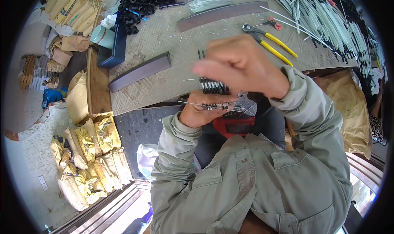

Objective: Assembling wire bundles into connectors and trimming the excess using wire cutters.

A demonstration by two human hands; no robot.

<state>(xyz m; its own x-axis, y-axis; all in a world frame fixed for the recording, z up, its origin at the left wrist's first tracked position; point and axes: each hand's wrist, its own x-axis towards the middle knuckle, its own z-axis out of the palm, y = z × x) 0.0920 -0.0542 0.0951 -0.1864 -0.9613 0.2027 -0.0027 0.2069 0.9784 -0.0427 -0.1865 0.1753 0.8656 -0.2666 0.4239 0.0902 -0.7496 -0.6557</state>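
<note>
My left hand (200, 111) is closed around a black-and-white ribbed piece (214, 87), whose pale slanted marks stand in a row against the black. Thin pale rods (186, 103) stick out across the same hand. Directly above it, my right hand (242, 63) is curled and partly blurred by motion. Its fingers hide much of the piece's upper part, and whatever they may hold cannot be made out. A few dark prongs (201, 53) show just beyond the right thumb.
Yellow-handled pliers (271, 47) lie on the table (143, 41), near many black-tipped white rods (312, 24). Two curved dark strips (139, 72) (221, 15) rest there. Black parts (143, 4) are heaped beside a blue bin (111, 53). Wrapped bundles (88, 156) sit at left.
</note>
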